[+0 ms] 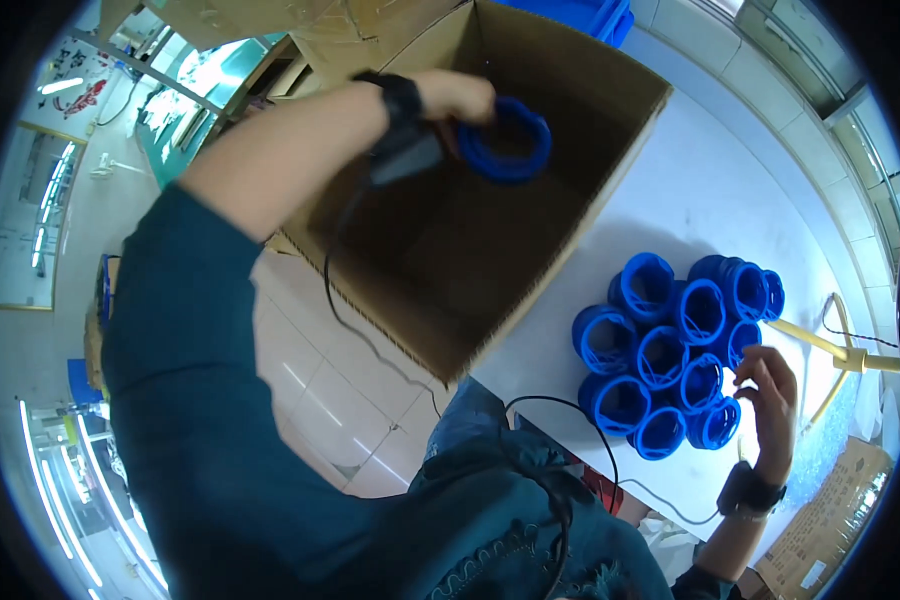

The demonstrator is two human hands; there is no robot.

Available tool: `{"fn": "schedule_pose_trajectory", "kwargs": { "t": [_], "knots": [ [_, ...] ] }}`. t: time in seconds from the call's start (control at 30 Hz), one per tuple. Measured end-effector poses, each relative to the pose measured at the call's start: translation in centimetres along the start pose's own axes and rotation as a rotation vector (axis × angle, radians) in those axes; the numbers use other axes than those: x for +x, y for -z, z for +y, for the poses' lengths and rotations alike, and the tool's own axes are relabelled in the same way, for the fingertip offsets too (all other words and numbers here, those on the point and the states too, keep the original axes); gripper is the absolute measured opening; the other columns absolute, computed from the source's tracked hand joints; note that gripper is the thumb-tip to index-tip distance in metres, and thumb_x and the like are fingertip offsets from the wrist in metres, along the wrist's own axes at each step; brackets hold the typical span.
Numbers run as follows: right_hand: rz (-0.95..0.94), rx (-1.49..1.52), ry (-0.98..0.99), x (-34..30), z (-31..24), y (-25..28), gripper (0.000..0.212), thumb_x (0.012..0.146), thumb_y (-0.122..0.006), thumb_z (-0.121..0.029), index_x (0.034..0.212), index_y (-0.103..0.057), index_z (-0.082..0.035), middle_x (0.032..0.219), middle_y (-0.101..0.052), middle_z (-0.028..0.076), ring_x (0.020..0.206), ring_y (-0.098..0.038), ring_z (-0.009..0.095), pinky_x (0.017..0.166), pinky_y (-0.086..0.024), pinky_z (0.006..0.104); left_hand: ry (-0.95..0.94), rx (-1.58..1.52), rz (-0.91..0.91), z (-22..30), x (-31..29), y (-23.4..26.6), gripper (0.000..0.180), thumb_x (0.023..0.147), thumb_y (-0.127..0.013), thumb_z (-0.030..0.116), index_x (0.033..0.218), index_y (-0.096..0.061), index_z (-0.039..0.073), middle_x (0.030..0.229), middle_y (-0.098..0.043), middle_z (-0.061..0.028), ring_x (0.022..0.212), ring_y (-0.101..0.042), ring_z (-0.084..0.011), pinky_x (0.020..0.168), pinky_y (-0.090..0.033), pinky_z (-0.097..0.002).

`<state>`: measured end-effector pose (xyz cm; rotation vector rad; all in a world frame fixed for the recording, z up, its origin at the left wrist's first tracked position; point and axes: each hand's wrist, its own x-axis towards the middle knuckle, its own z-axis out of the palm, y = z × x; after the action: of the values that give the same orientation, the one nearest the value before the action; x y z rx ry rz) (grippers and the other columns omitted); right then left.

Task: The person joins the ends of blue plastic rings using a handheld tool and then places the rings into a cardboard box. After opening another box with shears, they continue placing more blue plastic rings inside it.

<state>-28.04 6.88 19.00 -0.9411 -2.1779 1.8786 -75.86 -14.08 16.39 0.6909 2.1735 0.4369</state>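
Observation:
Over the open cardboard box (560,262), my left hand (462,98) is closed on the edge of a blue plastic ring (543,150). The ring hangs inside the box, clear of its dark bottom. At the right, my right hand (773,402) is beside a cluster of blue rings (662,357) on the white table (710,170). Its fingers are slightly bent and apart, with nothing seen in them. The rings lie side by side with their round openings upward, several in the group. A black band with a small device and cable is on each wrist.
A yellow rod with a joint (850,358) lies right of the rings. Flattened cardboard (830,520) is at the lower right, near clear bubble wrap (830,445). A blue bin (580,15) stands behind the box. Black cables run across my body and the table edge.

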Motion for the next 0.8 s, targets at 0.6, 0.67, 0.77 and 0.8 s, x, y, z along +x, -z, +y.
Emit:
{"fn": "schedule_pose_trajectory", "kwargs": {
  "t": [0.6, 0.67, 0.77, 0.8],
  "knots": [
    [0.181, 0.048, -0.332, 0.6, 4.7, -5.9, 0.03, 0.096, -0.055, -0.029, 0.11, -0.059, -0.003, 0.088, -0.064, 0.005, 0.076, -0.062, 0.009, 0.064, -0.053, 0.0194, -0.449, 0.495, -0.083, -5.8, 19.0, -18.5, 0.027, 0.09, -0.049, 0.023, 0.097, -0.069, 0.006, 0.094, -0.067, -0.0165, 0.087, -0.065, -0.0276, 0.074, -0.054, -0.0388],
    [0.159, 0.048, -0.33, 1.2, 4.7, -6.6, 0.029, 0.096, -0.055, -0.028, 0.11, -0.059, -0.003, 0.088, -0.064, 0.005, 0.076, -0.062, 0.009, 0.064, -0.053, 0.0196, -0.409, 0.476, -0.068, -4.6, 17.7, -18.5, 0.025, 0.09, -0.05, 0.02, 0.098, -0.069, 0.006, 0.092, -0.067, -0.0165, 0.085, -0.065, -0.0275, 0.072, -0.054, -0.0382],
    [0.106, 0.014, -0.305, 1.8, 4.9, -6.6, 0.029, 0.096, -0.055, -0.028, 0.11, -0.059, -0.003, 0.088, -0.064, 0.005, 0.076, -0.062, 0.009, 0.064, -0.053, 0.0201, -0.477, 0.583, -0.1, -6.1, 22.1, -20.1, 0.025, 0.09, -0.05, 0.02, 0.1, -0.067, 0.006, 0.095, -0.067, -0.0163, 0.087, -0.065, -0.0283, 0.074, -0.054, -0.0386],
    [0.08, 0.001, -0.288, 2.0, 5.0, -6.6, 0.029, 0.096, -0.055, -0.028, 0.109, -0.059, -0.003, 0.088, -0.064, 0.005, 0.077, -0.062, 0.009, 0.064, -0.053, 0.0203, -0.512, 0.641, -0.113, -6.3, 22.7, -20.3, 0.025, 0.09, -0.05, 0.021, 0.101, -0.067, 0.006, 0.096, -0.066, -0.0162, 0.088, -0.064, -0.0287, 0.075, -0.054, -0.0388]
  ]
}}
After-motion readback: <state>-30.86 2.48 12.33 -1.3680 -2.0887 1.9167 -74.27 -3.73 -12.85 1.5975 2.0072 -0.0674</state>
